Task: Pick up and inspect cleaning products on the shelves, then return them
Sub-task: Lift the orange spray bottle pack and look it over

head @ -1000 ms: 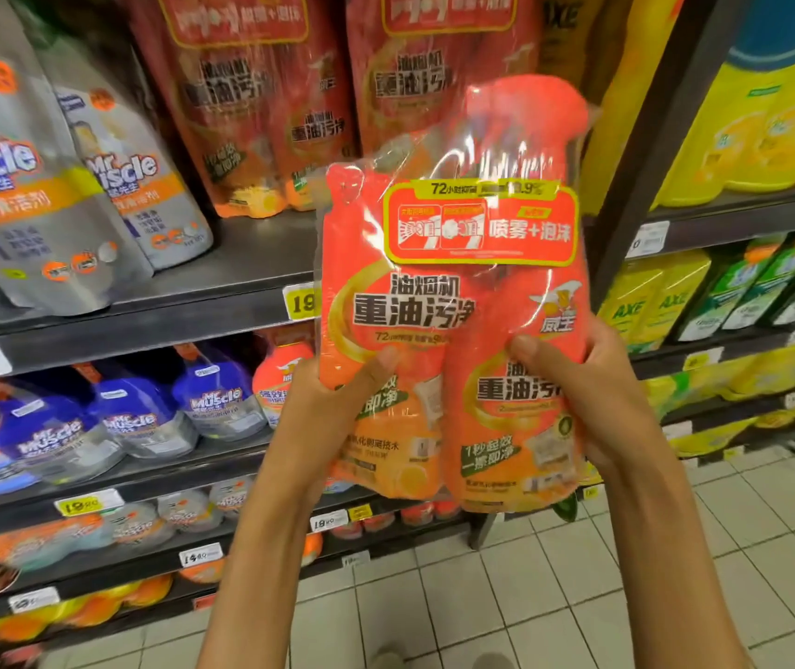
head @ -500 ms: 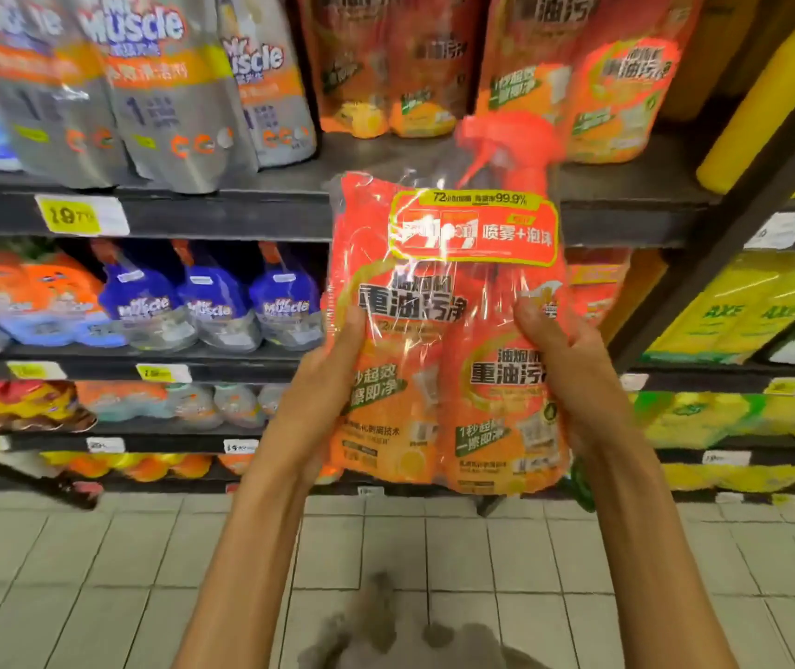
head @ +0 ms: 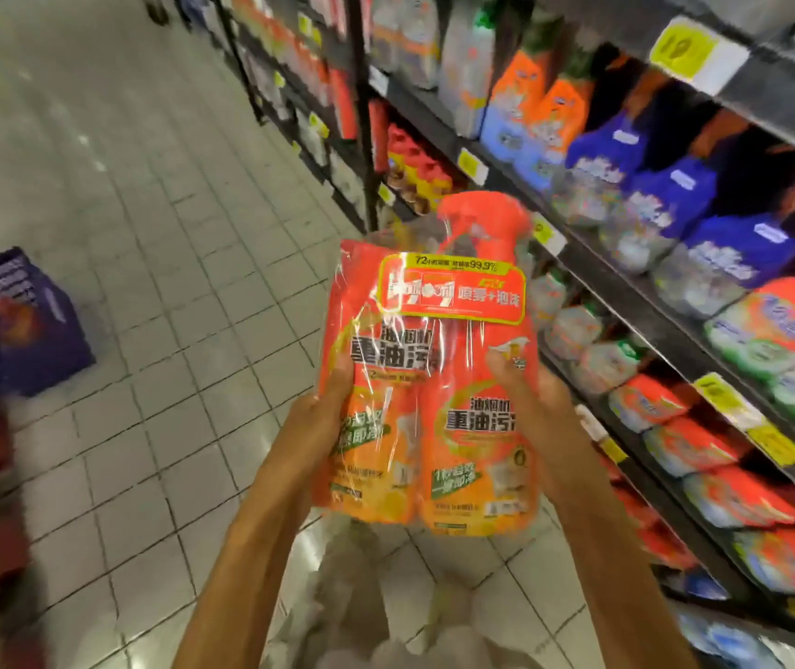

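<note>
Fingers of the left hand (head: 311, 429) and right hand (head: 533, 417) curl round the two sides of the cleaner pack (head: 427, 379), thumbs on its front, holding it upright at centre. Inspection looks under way; returning it calls for a turn toward the shelves (head: 675, 301) at 3 o'clock. Glossy film wraps an orange spray bottle and refill pouch.

Pack held before the shelves, over the floor

The pack (head: 427, 388) stands upright between the left hand (head: 311, 441) on its left edge and the right hand (head: 528, 412) on its right edge. Shelves (head: 665, 321) of pouches (head: 704, 277) run along the right; a basket (head: 31, 321) sits on the floor (head: 154, 234), far left.
</note>
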